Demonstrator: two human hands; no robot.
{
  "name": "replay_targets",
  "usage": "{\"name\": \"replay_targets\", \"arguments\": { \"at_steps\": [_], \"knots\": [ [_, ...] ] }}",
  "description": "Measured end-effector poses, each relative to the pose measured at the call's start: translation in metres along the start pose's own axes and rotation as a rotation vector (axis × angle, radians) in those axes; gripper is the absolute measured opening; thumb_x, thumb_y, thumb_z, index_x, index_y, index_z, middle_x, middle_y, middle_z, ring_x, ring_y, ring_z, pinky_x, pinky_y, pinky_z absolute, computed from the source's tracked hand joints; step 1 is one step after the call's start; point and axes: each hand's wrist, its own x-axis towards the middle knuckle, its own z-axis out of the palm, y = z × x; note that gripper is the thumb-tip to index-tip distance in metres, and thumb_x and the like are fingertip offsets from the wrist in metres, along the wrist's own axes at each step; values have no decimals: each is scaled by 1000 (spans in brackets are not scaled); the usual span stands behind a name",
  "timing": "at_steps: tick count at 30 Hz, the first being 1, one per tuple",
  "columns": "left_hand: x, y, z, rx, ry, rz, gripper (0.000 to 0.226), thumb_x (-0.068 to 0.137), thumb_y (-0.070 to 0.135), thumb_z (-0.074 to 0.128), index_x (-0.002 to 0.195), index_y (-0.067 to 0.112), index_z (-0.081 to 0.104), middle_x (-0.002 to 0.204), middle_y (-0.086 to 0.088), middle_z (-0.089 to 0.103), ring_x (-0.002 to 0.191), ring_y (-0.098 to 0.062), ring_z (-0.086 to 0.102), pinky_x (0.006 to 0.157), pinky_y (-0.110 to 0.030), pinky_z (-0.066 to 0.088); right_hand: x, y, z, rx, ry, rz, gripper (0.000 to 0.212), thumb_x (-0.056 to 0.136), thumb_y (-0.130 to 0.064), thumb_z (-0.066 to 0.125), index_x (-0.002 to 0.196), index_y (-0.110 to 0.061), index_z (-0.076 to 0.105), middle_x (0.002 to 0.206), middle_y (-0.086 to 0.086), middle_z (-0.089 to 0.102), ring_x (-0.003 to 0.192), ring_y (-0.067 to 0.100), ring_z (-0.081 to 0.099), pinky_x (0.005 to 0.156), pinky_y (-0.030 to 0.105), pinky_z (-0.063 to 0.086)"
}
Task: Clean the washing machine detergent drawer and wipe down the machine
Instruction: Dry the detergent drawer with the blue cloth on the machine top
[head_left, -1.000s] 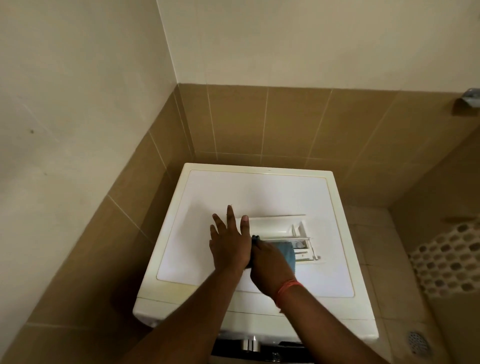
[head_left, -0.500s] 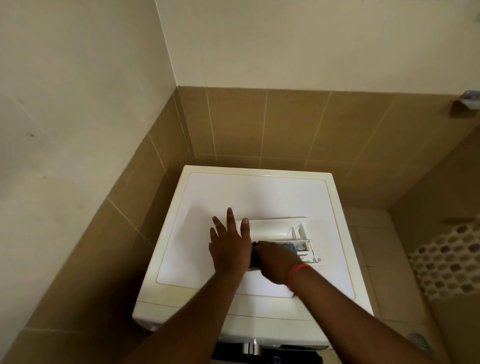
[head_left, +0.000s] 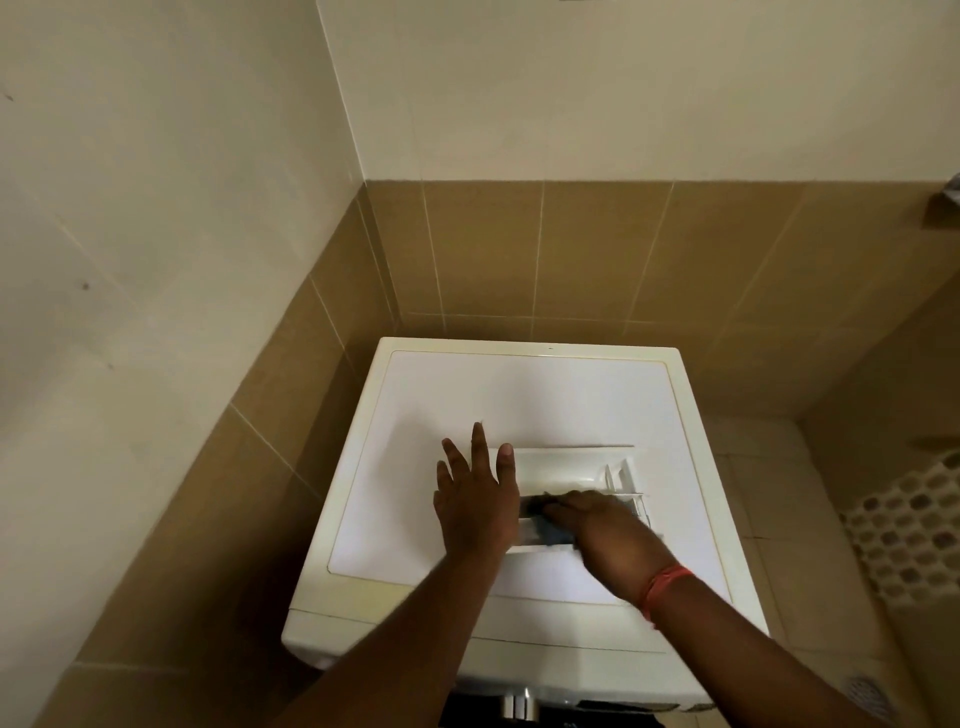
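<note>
Seen from above in a tiled corner: white washing machine (head_left: 467, 395), standing against brown wall tiles (head_left: 571, 249) with pale painted wall above; detergent drawer (head_left: 566, 467), removed from its slot, lying flat on the machine's top panel, toward the front right, long side running left to right, dividers and small compartments at its right end.

Left hand (head_left: 475, 499) laid flat on the top panel just beside the drawer's left end, fingers straight and spread, pointing toward the back wall, edge of the palm against the drawer's left wall; grip slack, nothing held.

Right hand (head_left: 605, 530) reaching in from the right over the drawer's near side, fingers stretched leftward and pressing a blue cloth (head_left: 553, 530) down into the near compartment; only a small patch of cloth visible under the fingertips, blurred; whether the fingers curl round the cloth or merely press it, impossible to tell; orange band (head_left: 665, 590) round the right wrist.

Both forearms bare, entering from the bottom edge of the frame and converging on the drawer.

Below the top panel: front edge of the machine, dark control strip (head_left: 519, 712) with a metallic knob partly in view at the bottom.

To the right: pale floor tiles (head_left: 753, 467), a patterned mat (head_left: 909, 530) with round holes, a floor drain (head_left: 865, 696) near the lower right corner.
</note>
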Motion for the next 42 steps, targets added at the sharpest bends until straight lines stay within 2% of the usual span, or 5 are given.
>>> {"name": "replay_targets", "arguments": {
  "at_steps": [10,19,25,34,42],
  "knots": [
    [0,2,1,-29,-8,-22,78,83,71,-1,154,40,2,165,-8,4,149,-35,15,119,-52,24,22,-41,-3,142,127,139,22,77,-9,72,97,-19,71,89,1,51,81,20,55,68,32,51],
    [2,1,1,-19,5,-10,79,83,70,-4,155,39,3,165,-9,4,149,-36,15,118,-53,24,39,-31,-21,4,-145,206,74,25,7,71,94,-9,51,103,11,55,95,29,51,74,38,45],
    [4,-6,5,1,5,-4,79,87,71,-10,156,35,3,165,-9,7,150,-34,13,118,-52,25,30,13,-32,-24,-115,433,19,80,-4,61,97,-10,53,108,12,58,100,27,59,74,26,37],
    [2,-1,-1,-168,18,-10,69,93,67,15,154,36,15,163,-4,12,149,-32,15,117,-58,22,-7,48,-44,174,334,728,14,79,3,63,93,2,61,95,21,56,83,37,57,67,30,39],
    [3,-1,2,-12,8,4,79,83,71,-1,155,38,5,164,-11,11,146,-39,23,115,-55,31,4,-26,-3,56,186,346,41,73,8,61,107,-12,71,94,11,67,90,32,60,77,37,49]
  ]
}}
